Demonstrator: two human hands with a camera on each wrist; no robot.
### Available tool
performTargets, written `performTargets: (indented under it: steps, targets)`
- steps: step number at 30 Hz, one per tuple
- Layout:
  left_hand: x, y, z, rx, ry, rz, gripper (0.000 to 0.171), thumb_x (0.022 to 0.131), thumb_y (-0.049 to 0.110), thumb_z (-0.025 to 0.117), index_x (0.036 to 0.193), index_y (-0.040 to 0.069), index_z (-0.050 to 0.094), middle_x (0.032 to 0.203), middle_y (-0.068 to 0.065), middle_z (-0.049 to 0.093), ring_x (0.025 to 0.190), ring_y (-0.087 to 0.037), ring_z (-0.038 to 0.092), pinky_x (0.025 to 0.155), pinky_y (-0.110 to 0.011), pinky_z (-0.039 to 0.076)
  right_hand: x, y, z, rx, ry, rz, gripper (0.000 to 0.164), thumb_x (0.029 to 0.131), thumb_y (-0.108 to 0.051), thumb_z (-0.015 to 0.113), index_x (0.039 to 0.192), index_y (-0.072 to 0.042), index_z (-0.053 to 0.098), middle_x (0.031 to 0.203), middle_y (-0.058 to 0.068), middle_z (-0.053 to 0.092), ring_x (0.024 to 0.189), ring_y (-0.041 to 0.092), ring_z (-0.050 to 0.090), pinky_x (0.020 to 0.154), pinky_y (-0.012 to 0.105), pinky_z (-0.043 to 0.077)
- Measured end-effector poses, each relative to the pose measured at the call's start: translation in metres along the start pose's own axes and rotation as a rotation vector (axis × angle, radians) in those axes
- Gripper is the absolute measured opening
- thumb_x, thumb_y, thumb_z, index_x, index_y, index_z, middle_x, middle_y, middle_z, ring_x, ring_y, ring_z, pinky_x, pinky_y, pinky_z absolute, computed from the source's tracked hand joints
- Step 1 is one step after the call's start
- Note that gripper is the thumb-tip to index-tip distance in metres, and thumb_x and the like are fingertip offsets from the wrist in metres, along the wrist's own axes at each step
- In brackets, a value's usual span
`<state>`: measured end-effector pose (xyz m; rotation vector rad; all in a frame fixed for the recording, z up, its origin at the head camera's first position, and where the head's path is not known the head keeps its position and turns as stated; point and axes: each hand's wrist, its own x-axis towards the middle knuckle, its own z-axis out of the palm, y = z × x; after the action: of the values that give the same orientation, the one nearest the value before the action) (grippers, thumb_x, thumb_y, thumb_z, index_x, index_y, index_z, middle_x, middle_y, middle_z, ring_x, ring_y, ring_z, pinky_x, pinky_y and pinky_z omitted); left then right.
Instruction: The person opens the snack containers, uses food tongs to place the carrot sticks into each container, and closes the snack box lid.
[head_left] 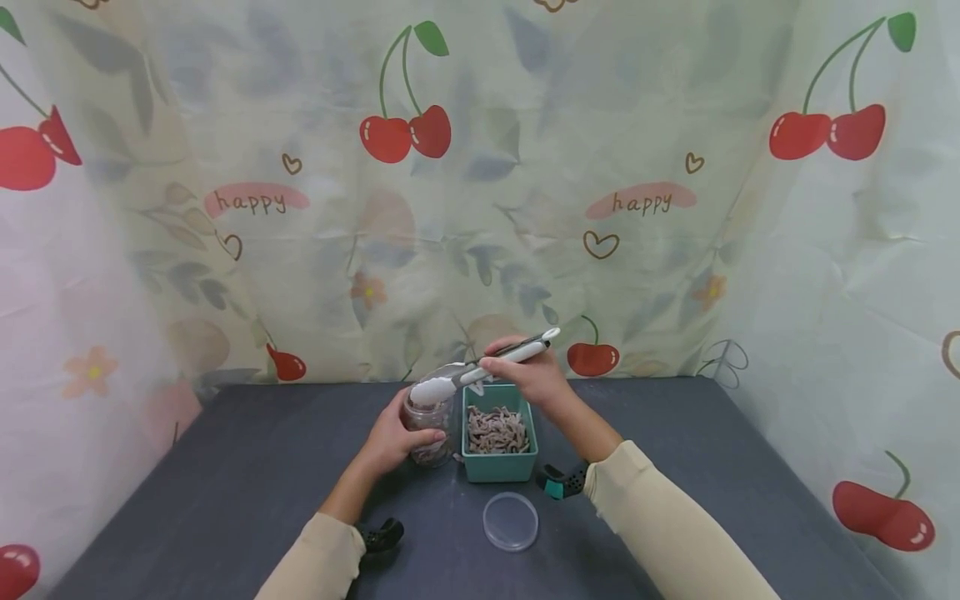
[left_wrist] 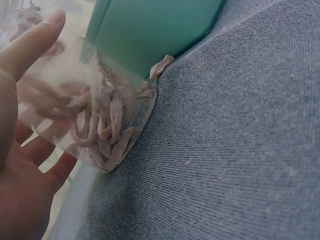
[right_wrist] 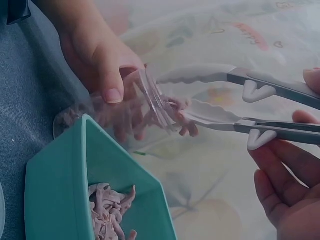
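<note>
My left hand (head_left: 392, 435) grips a clear jar (head_left: 433, 450), its thumb on one side and fingers round the other. Pale brownish strips (left_wrist: 115, 115) lie in the bottom of the jar in the left wrist view. My right hand (head_left: 531, 375) holds grey and white tongs (head_left: 517, 353) above the jar. In the right wrist view, the tongs' two arms stand apart, and the lower white tip (right_wrist: 212, 112) is at the jar's mouth, beside strips (right_wrist: 187, 120) that stick out there. A teal box (head_left: 501, 469) with more strips stands right of the jar.
A round clear lid (head_left: 510, 522) lies on the dark grey cloth (head_left: 225, 500) in front of the box. One loose strip (left_wrist: 161, 66) is on the cloth at the box's base. Patterned curtains (head_left: 480, 208) close off the back and sides.
</note>
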<state>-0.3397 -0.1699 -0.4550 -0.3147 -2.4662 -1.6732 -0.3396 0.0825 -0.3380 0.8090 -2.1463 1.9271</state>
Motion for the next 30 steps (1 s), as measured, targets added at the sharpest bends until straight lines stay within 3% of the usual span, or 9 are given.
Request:
performTargets:
  steps: [10,22,30]
  targets:
    - [-0.002,0.003,0.002,-0.011,-0.005,0.014,0.081,0.074,0.015,0.086,0.142,0.010,0.041,0.128,-0.011,0.058,0.110,-0.027,0.056,0.088,-0.046,0.047,-0.003,0.001,-0.008,0.004,0.056,-0.026,0.026,0.085,-0.010,0.075,0.104,0.006,0.069,0.090,0.007,0.069,0.074,0.019,0.060,0.068,0.030,0.049]
    - [-0.003,0.005,0.002,-0.020,-0.019,0.010,0.080,0.075,0.015,0.086,0.142,0.013,0.042,0.133,-0.009,0.057,0.112,-0.026,0.058,0.090,-0.044,0.048,-0.007,-0.004,-0.019,0.077,0.106,-0.082,0.022,0.085,-0.003,0.073,0.103,0.009,0.068,0.082,0.002,0.069,0.068,0.015,0.057,0.066,0.027,0.048]
    - [-0.002,0.004,0.003,-0.038,-0.016,0.026,0.080,0.074,0.012,0.086,0.141,0.012,0.042,0.132,-0.011,0.057,0.110,-0.026,0.059,0.089,-0.042,0.048,-0.012,-0.006,-0.036,0.070,0.098,-0.058,0.030,0.086,-0.004,0.073,0.111,0.010,0.063,0.098,0.009,0.065,0.075,0.013,0.058,0.072,0.027,0.049]
